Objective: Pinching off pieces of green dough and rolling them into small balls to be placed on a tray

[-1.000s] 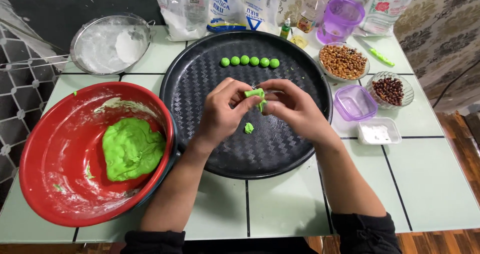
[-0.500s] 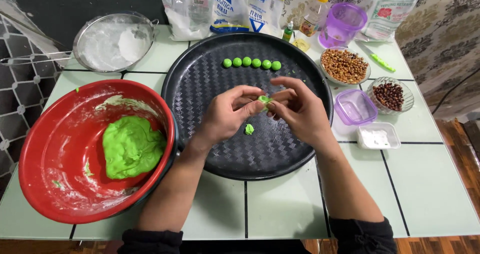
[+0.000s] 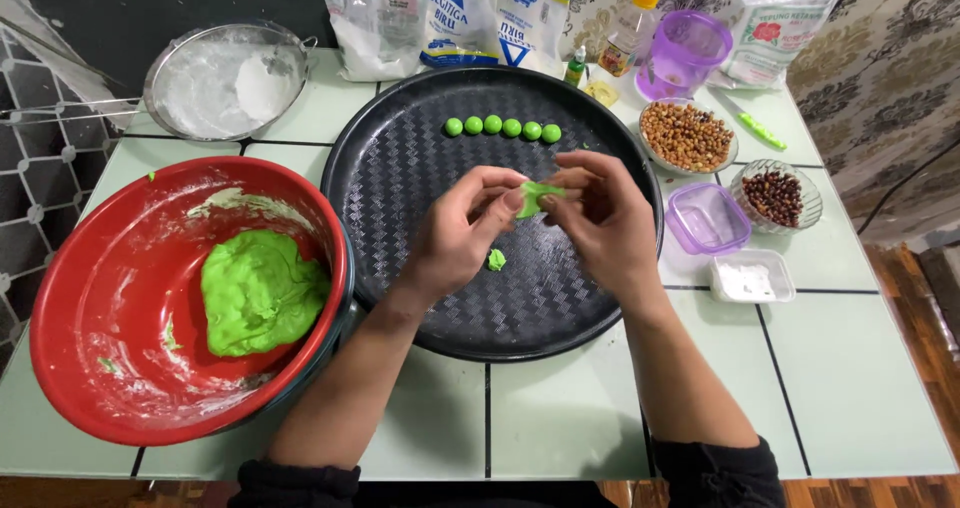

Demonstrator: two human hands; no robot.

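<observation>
Both hands meet over the middle of the black tray. The left hand and right hand pinch one small piece of green dough between their fingertips, held just above the tray so that crumbs fall on it; one scrap lies below on the tray. Five green balls sit in a row at the tray's far edge, out of the hands' way. The red bowl, touching the tray on the left, holds the dough lump, near the left hand. Right of the tray: a bowl of nuts, a glass dish of dark pieces, a purple tub. Along the back stand white bags with blue triangle marks, a clear bag with a red flower label, and a yellow-capped bottle.
</observation>
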